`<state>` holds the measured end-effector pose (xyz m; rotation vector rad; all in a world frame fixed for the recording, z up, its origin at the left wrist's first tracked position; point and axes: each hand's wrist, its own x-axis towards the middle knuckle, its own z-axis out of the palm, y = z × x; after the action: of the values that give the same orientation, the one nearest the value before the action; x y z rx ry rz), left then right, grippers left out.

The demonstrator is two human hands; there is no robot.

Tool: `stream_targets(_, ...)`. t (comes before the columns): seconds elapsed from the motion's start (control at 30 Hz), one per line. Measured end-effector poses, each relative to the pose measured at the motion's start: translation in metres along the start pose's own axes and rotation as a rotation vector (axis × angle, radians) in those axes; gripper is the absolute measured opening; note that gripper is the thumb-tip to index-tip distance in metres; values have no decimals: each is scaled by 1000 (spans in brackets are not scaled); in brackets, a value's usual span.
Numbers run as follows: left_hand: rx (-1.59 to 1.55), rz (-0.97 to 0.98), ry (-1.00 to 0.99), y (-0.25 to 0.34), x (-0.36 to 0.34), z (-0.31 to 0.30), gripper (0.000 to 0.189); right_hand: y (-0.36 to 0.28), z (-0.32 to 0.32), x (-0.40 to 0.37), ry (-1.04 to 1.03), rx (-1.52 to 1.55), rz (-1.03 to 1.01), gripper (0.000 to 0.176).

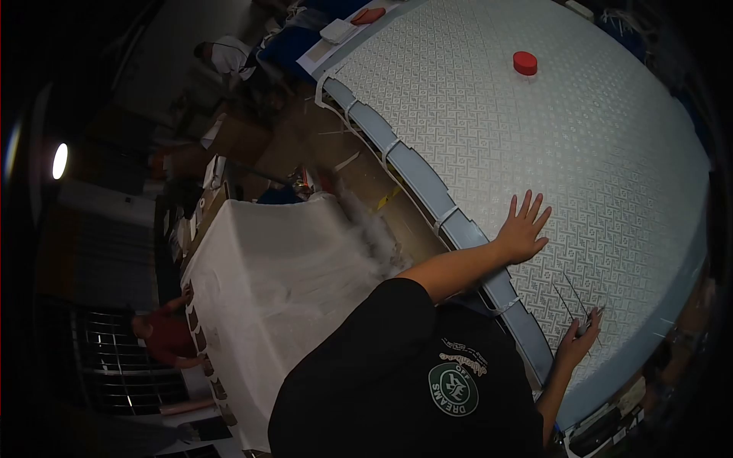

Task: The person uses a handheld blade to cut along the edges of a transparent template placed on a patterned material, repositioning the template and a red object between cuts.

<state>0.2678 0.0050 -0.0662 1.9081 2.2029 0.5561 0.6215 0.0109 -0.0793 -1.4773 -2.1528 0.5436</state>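
Observation:
My left hand [524, 230] lies palm down with spread fingers on a pale, patterned quilted fabric [450, 84] covering a large table. Lower right, my right hand [579, 342] rests near the fabric's edge, its fingers curled round a small, thin metallic tool [583, 328], partly hidden by the fingers. Two thin dark lines run on the fabric just above this hand; whether they are part of the tool is unclear. A red round-lidded object [524, 63] stands farther up on the fabric.
A blue-grey padded edge [416, 177] with white straps borders the table. White cloth [282, 267] covers another surface at left. A person in red [169, 336] stands beyond it; another in white [229, 57] bends at upper left. Lower right, dark items lie beside the table.

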Motion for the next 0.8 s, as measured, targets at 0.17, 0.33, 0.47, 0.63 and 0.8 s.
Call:
stream_targets(0.17, -20, 3, -22, 0, 0, -3, 81, 0, 1, -2, 26, -25, -15, 49)
stream_targets(0.33, -98, 8, -28, -1, -1, -7, 80, -10, -5, 0, 33, 61, 41, 47)
stream_targets(0.47, -114, 4, -3, -3, -1, -4, 80, -14, -4, 7, 43, 120, 49, 46)
stream_targets(0.63, -86, 21, 14, 0, -2, -4, 81, -6, 3, 28, 91, 138, 14, 46)
stream_targets(0.8, 86, 2, -28, 4, -1, -7, 80, -29, -1, 50, 62, 199, 153, 55)
